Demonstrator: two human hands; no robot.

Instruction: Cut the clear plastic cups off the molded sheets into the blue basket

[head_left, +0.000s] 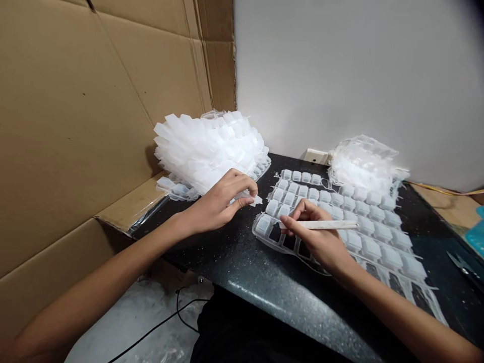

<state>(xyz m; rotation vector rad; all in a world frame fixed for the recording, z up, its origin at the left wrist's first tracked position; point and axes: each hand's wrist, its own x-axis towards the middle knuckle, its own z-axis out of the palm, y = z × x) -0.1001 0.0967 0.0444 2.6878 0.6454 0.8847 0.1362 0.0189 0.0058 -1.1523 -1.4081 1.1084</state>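
Observation:
My left hand (230,197) is closed on a small translucent white piece (257,200), beside a large heap of white translucent pieces (212,146). In my right hand (312,227) is a slim white stick-like tool (336,225), held like a pen, its tip near the front-left part of a clear moulded sheet (264,239). Rows of whitish square pieces (370,248) fill many of the sheet's cells. Several cells at the front left show dark, and the cell at the left corner holds a white piece.
Cardboard (113,101) stands along the left, and a grey wall (340,65) behind. A pile of clear sheets (363,164) lies at the back right of the black table (242,272). Scissors (463,264) are at the right, a black cable (159,325) below, near plastic bags (132,322).

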